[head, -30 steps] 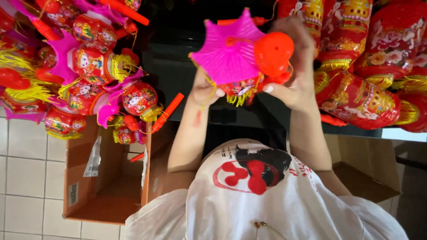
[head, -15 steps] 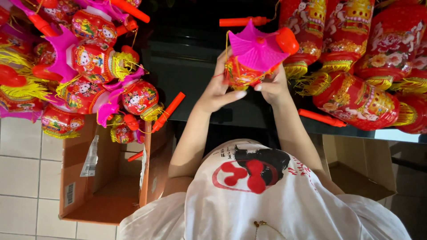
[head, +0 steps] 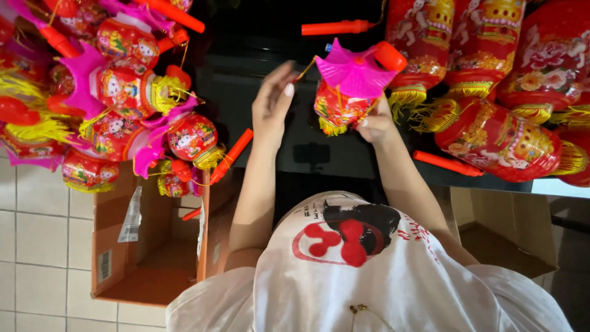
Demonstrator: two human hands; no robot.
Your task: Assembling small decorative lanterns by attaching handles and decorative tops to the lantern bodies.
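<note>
Head view: both arms reach up and away from the body. The left hand [head: 273,101] is raised, fingers loosely spread and slightly curled, holding nothing; its fingertips sit near a thin yellow string [head: 305,69] that runs off the lantern's edge, contact unclear. The right hand [head: 376,123] is cupped under a small red lantern [head: 337,106], fingers closed around its lower side, gripping it. The lantern has a pink star-shaped top [head: 355,72] with an orange knob [head: 390,55] at one corner and a yellow fringe at the bottom; it is held in the air in front of the person, just above the right hand.

Behind the hands is a dark glossy surface [head: 264,55]. A cluster of small red and pink lanterns [head: 123,110] hangs at the left, bigger red lanterns [head: 510,80] with yellow tassels at the right, and orange sticks [head: 335,27] are scattered between. An open cardboard box [head: 150,246] stands on a pale tiled floor [head: 37,233] at lower left; another box [head: 510,233] is at lower right. The person wears a white shirt [head: 369,283] with a red and black print.

Versus half a second ago: both hands gripped the lantern then; now the left hand has let go and moved off to the left, and the lantern sits further right, held by the right hand alone.
</note>
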